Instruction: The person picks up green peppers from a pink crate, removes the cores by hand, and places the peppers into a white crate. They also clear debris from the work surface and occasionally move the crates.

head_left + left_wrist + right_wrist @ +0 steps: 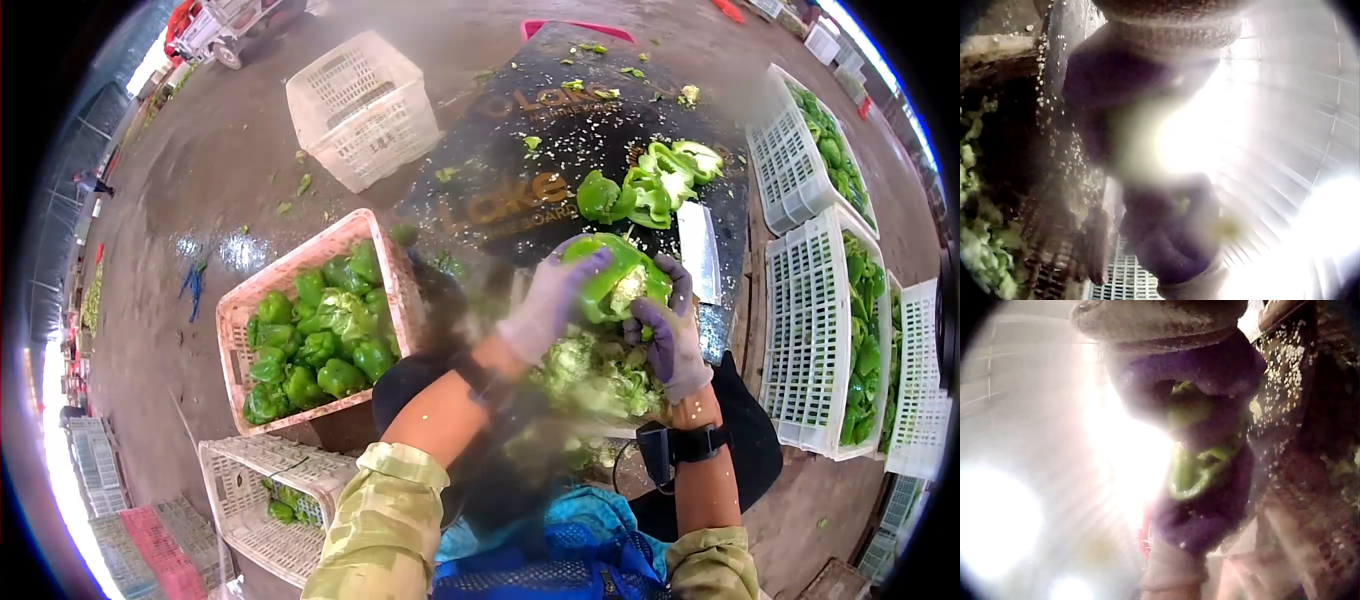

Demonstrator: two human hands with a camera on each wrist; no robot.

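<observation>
An opened green pepper [606, 279], its pale seed core showing, is held between both gloved hands in the head view. The left hand [549, 298] grips its left side, thumb over the skin. Fingers of the right hand [672, 335] curl round the right side, with a small green piece at them. In the right wrist view, a green pepper part [1188, 478] shows between purple-gloved fingers. Glare blurs the left wrist view. Cut pepper pieces [655, 190] and a wide-bladed knife [698, 250] lie on the dark board [520, 150] beyond the hands.
Pale cores and scraps [590, 375] lie below the hands. A pink crate [235, 355] of whole peppers stands left, a tipped white crate [225, 480] nearer. An upright white crate [385, 135] is at the back; pepper-filled white crates [800, 350] line the right.
</observation>
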